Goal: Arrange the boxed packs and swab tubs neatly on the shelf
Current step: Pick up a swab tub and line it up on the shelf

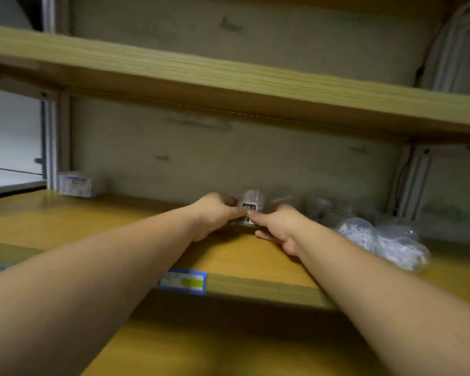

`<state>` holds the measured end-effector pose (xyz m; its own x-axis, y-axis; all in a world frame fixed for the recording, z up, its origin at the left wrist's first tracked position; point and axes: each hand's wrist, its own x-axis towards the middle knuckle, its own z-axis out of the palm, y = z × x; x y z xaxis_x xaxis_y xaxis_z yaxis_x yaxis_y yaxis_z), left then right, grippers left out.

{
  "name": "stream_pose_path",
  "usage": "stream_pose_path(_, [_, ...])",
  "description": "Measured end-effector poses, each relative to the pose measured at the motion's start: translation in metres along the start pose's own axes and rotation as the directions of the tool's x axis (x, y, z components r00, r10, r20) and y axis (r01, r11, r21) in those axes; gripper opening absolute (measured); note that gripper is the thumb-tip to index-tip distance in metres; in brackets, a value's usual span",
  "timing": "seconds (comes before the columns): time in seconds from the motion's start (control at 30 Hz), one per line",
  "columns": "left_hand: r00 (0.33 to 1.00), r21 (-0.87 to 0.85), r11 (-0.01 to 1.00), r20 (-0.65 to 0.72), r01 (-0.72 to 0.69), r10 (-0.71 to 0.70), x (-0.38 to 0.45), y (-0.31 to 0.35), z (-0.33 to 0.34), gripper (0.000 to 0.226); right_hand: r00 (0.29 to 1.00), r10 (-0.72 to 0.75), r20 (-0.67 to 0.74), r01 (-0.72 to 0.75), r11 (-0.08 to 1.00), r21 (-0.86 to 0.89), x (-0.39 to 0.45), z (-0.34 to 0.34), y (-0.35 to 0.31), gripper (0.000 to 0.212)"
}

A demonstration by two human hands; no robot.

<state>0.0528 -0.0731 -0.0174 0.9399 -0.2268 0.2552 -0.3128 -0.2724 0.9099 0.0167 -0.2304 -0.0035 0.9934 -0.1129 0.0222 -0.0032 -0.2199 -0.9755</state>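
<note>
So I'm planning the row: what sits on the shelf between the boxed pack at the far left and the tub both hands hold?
In the head view, only bare shelf board lies between the boxed pack and the swab tub.

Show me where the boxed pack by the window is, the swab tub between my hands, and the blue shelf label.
boxed pack [75,184], head view, on its front face.
swab tub [251,201], head view, on its clear upper body.
blue shelf label [183,281], head view, at its middle.
</note>
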Motion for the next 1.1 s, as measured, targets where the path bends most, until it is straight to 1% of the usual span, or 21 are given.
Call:
stream_pose_path(0.07, [1.000,0.003,1.000,-0.021,0.012,-0.012,-0.027,0.011,0.007,0.025,0.997,-0.073,-0.008,0.072,0.994,-0.080,-0.024,-0.010,0.007,0.044])
stream_pose_path(0.1, [0.999,0.021,1.000,-0.028,0.016,-0.015,-0.039,0.016,0.010,0.030,0.994,-0.114,-0.008,0.112,0.986,-0.121,-0.038,-0.015,0.010,0.038])
stream_pose_path(0.17, [0.999,0.107,0.994,-0.044,0.014,-0.009,-0.064,0.026,0.017,0.040,0.983,-0.183,0.005,0.181,0.966,-0.186,-0.063,-0.025,0.017,0.028])
stream_pose_path(0.23, [0.998,0.183,0.983,-0.068,0.002,0.011,-0.086,0.034,0.025,0.039,0.974,-0.223,0.028,0.224,0.956,-0.187,-0.085,-0.036,0.022,0.024])
stream_pose_path(0.3, [0.995,0.217,0.976,-0.089,-0.029,0.050,-0.102,0.040,0.033,0.034,0.965,-0.260,0.032,0.261,0.944,-0.204,-0.099,-0.043,0.026,0.026])
stream_pose_path(0.4, [0.986,0.259,0.963,-0.127,-0.071,0.107,-0.117,0.039,0.040,0.029,0.956,-0.293,0.015,0.282,0.905,-0.319,-0.104,-0.040,0.030,0.031])
stream_pose_path(0.53, [0.981,0.370,0.923,-0.117,-0.102,0.156,-0.123,0.037,0.041,0.031,0.946,-0.324,-0.007,0.284,0.839,-0.465,-0.097,-0.031,0.034,0.033])
stream_pose_path(0.73, [0.982,0.349,0.934,-0.138,-0.074,0.129,-0.119,0.035,0.041,0.031,0.940,-0.341,0.015,0.301,0.808,-0.507,-0.091,-0.033,0.035,0.034])
stream_pose_path(0.83, [0.976,0.344,0.933,-0.145,-0.102,0.160,-0.120,0.034,0.043,0.028,0.934,-0.358,0.002,0.304,0.791,-0.531,-0.090,-0.034,0.037,0.031])
stream_pose_path(1.0, [0.985,0.313,0.948,-0.144,-0.050,0.099,-0.121,0.036,0.040,0.031,0.931,-0.364,-0.019,0.289,0.769,-0.571,-0.089,-0.027,0.036,0.033])
stream_pose_path(1.07, [0.986,0.289,0.957,-0.147,-0.030,0.075,-0.123,0.039,0.037,0.031,0.943,-0.332,-0.038,0.259,0.798,-0.544,-0.090,-0.022,0.033,0.035])
stream_pose_path(1.1, [0.987,0.274,0.962,-0.146,-0.021,0.063,-0.124,0.041,0.034,0.031,0.950,-0.311,-0.037,0.254,0.835,-0.488,-0.089,-0.019,0.030,0.034])
